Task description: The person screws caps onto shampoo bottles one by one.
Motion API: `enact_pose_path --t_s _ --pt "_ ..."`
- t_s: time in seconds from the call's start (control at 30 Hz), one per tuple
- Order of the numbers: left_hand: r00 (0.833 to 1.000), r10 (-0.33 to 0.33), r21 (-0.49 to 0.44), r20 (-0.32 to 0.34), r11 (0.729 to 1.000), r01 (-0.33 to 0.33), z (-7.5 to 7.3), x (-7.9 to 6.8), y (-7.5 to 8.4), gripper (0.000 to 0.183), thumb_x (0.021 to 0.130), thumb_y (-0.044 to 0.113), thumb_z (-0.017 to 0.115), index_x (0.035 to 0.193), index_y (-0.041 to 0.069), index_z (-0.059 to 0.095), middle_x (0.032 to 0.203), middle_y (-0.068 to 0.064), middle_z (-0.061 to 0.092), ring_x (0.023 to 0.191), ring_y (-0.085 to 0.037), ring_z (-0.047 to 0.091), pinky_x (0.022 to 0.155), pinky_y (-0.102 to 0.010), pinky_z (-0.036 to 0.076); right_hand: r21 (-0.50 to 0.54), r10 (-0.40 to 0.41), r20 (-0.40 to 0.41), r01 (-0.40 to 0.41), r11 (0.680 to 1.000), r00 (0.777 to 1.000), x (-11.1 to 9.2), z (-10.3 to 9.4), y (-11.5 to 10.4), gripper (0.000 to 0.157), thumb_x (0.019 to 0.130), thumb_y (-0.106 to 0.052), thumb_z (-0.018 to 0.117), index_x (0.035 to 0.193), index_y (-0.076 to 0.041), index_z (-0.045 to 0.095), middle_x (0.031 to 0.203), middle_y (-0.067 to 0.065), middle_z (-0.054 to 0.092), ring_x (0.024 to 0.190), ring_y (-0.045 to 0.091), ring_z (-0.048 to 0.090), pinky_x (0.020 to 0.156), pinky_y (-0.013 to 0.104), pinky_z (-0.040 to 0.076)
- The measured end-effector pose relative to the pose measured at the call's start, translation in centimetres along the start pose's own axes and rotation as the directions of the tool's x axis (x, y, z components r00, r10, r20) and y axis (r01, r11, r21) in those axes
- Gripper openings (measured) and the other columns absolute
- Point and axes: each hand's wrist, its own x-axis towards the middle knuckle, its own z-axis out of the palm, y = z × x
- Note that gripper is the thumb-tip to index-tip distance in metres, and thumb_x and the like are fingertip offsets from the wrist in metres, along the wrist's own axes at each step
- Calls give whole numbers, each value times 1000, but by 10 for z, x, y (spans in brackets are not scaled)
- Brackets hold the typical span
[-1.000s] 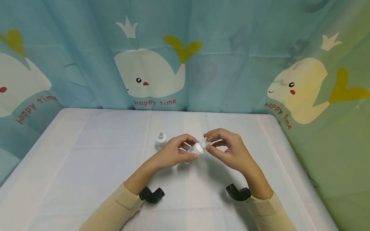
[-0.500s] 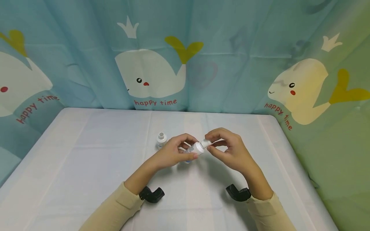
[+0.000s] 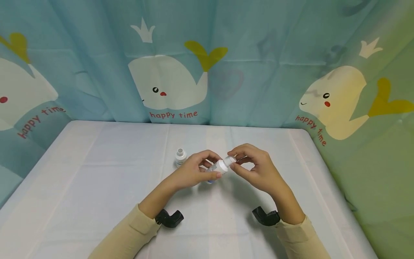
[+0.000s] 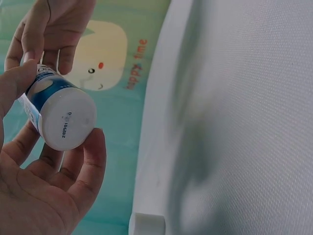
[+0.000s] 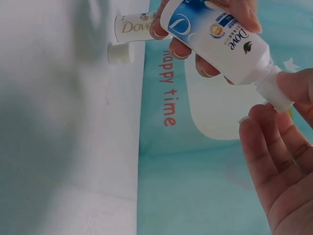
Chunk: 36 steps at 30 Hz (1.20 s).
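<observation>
Whale-print curtain point(image 3: 168, 82) behind pale worktop point(image 3: 97, 187). Dove bottle point(image 5: 220, 44), tilted above it, gripped by left hand point(image 3: 195, 172). White cap point(image 5: 273, 93), at its neck, seating hard to judge, pinched by right hand point(image 3: 258, 169). Second bottle point(image 3: 180, 157), upright, open-necked, near left hand.

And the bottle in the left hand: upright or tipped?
Tipped: in the head view the bottle slants sideways, its neck end toward the right hand, while the left hand grips its body.
</observation>
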Motion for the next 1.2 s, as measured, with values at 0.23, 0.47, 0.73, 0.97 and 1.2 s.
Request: enact_pose_path --t_s 0.23,0.47,0.73,0.97,1.2 --pt "1000 -1 9 7 1000 1 0 -1 0 40 86 20 79 122 15 63 116 -2 63 98 -23 60 74 -31 56 -15 34 -16 -34 999 999 0 3 -2 32 84 -1 78 111 -13 68 113 3 67 99 15 66 78 29 59" --pt "1000 1 15 -10 1000 -1 -1 -1 -1 38 86 20 79 121 17 63 115 -1 64 99 -22 61 76 -34 57 -3 39 4 -39 999 999 0 4 -3 27 85 -1 76 110 -10 70 112 5 69 98 15 67 75 28 59" --pt "1000 10 16 -16 1000 -10 -2 -1 -1 38 85 19 80 119 18 63 117 1 63 98 -22 61 74 -34 57 -41 3 -2 -3 999 1000 0 3 -2 33 85 1 74 115 -11 69 114 1 68 98 15 67 77 28 58" --pt "1000 4 19 -18 1000 -3 -2 -1 0 38 85 19 80 120 16 63 114 -1 64 97 -23 60 73 -33 57 -22 -9 -18 8 1000 1000 1 5 -3 31 84 0 76 113 -11 69 117 3 67 101 16 66 77 29 59" --pt "999 -2 36 -35 999 3 -3 -1 0 39 84 21 81 120 17 64 113 0 64 99 -22 61 76 -34 57 -20 5 -12 -5 1000 1000 0 5 -3 30 84 0 77 111 -10 69 112 2 68 96 14 66 73 26 58"
